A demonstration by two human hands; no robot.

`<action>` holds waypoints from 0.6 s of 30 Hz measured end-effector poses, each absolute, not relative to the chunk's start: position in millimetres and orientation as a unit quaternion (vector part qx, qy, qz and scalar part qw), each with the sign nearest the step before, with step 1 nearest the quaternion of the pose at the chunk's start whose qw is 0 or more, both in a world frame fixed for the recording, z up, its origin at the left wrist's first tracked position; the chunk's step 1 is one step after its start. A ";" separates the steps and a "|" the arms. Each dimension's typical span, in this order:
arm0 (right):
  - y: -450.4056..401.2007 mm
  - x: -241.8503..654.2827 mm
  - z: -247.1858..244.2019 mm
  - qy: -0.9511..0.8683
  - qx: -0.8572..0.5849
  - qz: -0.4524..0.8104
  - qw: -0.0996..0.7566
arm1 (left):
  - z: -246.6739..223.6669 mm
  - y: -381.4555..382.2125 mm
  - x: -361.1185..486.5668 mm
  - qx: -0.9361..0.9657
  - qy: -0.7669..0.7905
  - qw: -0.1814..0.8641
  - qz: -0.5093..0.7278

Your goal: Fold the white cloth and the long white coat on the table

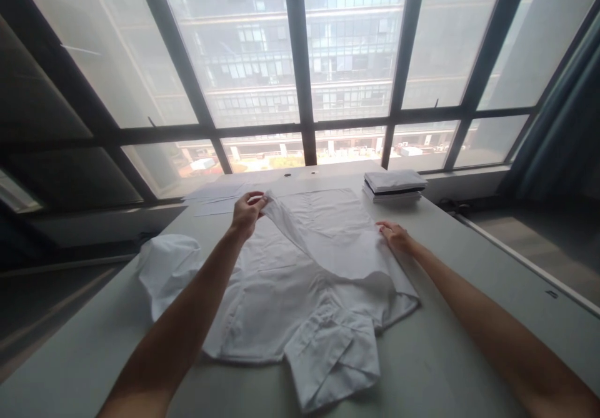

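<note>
A white garment (276, 305) lies spread over the table, with one short sleeve pointing toward me. My left hand (248, 213) pinches a raised edge of its thin white cloth at the upper left. On the right, my right hand (396, 237) has its fingers closed on the garment's right edge, low over the table. Between the two hands the lifted layer sags in a curve. More white cloth (171, 262) lies bunched at the left, partly behind my left forearm.
A folded stack (394, 185) of white cloth with a dark layer sits at the table's back right. Flat white sheets (215, 199) lie at the back left. Large windows stand beyond the pale table (450, 355); a dark curtain (553, 118) hangs at the right.
</note>
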State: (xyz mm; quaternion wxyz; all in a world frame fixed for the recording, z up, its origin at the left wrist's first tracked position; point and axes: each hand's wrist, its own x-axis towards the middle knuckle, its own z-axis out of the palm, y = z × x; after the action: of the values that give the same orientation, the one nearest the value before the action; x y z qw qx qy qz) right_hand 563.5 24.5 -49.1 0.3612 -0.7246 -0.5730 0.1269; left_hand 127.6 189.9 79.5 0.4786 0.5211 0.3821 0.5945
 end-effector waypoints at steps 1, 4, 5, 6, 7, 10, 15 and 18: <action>27.0 564.9 -48.0 -0.572 -0.728 0.130 0.356 | 86.9 196.6 130.2 0.526 0.374 0.478 0.596; 32.2 566.9 -50.5 -0.579 -0.732 0.114 0.341 | 104.0 223.4 129.4 0.532 0.363 0.473 0.601; 33.0 567.3 -52.6 -0.586 -0.730 0.104 0.336 | 106.6 233.8 126.5 0.532 0.371 0.465 0.602; 33.6 567.8 -54.9 -0.593 -0.727 0.094 0.333 | 107.3 244.2 122.6 0.535 0.386 0.453 0.600; 34.0 568.4 -57.1 -0.599 -0.724 0.085 0.332 | 105.7 254.0 118.3 0.543 0.409 0.439 0.588; 35.2 571.0 -62.4 -0.605 -0.719 0.073 0.334 | 88.0 275.1 106.6 0.580 0.491 0.403 0.510; 37.0 573.2 -65.8 -0.603 -0.717 0.073 0.341 | 36.5 278.5 101.9 0.620 0.564 0.378 0.393; 36.7 572.5 -65.5 -0.599 -0.716 0.079 0.349 | 13.4 275.6 105.0 0.628 0.595 0.342 0.368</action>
State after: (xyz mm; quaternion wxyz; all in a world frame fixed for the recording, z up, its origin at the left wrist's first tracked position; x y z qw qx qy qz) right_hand 572.5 36.7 -65.5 0.3490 -0.7162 -0.5992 0.0791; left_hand 105.0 275.6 13.4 0.3415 0.6276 0.5951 0.3679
